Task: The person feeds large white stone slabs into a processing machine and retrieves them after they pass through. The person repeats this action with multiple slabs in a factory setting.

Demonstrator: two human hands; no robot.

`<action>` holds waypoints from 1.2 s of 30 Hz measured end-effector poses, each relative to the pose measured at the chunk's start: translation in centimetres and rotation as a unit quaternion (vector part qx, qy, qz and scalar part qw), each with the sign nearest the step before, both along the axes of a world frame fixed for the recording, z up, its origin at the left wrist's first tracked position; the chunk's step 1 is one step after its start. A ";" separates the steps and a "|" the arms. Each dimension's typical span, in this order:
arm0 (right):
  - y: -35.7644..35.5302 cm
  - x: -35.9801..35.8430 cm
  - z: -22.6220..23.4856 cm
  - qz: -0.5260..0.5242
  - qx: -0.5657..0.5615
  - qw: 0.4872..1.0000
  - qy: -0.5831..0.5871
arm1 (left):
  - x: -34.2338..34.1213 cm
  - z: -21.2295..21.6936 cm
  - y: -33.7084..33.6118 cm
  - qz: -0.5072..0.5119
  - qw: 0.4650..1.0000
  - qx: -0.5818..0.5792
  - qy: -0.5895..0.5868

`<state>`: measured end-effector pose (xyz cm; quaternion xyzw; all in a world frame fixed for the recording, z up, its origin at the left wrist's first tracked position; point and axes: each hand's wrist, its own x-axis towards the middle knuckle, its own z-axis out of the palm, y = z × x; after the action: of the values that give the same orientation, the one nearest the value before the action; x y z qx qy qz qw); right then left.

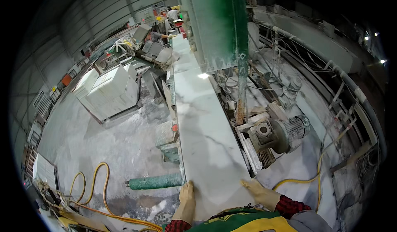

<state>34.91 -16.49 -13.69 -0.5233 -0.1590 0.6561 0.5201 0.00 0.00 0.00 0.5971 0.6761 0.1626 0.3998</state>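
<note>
Closest to me at the bottom of my view is a green and yellow apron (231, 223), with red-and-black plaid sleeves (291, 207) either side of it. The left hand (187, 201) is on the left edge of a white slab (211, 149) with grey veins, and the right hand (261, 194) is on the opposite edge, thumb side up near the corner. Both are touching it, but the undersides are hidden, so I can't tell if the fingers are actually curled round it or just resting there.

The slab's near end is right in front of the apron, and it lies lengthwise away from me. Yellow hose (105, 172) loops over the floor on the left, near a green roller (155, 182) sticking out sideways from under the slab. A bit further up that side there's a red button (175, 127). Across from it, on the right, sits a dusty motor (295, 128). Past those I've got a stack of white blocks (111, 89) on the left, then a big green machine housing (217, 21) up top, and a ribbed wall (95, 8) way back.
</note>
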 end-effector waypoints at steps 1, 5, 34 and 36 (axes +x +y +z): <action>0.3 -1.3 1.2 -0.020 0.019 0.999 -0.022 | -0.7 -0.2 0.1 0.013 1.000 -0.004 -0.007; 0.9 -2.8 13.6 -0.053 -0.114 0.990 -0.063 | 1.6 3.3 0.5 0.041 0.998 -0.047 0.013; 4.9 -0.7 13.2 0.034 0.052 0.716 -0.695 | 6.4 5.1 6.6 -0.345 0.831 0.401 0.173; 7.2 -0.1 11.5 -0.020 0.183 0.611 -0.770 | 7.5 3.4 6.3 -0.351 0.854 0.342 0.174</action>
<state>34.80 -9.29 -2.19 -0.7329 -0.6072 -0.0414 0.3041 7.45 6.29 3.36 0.9125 0.3815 0.1261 0.0766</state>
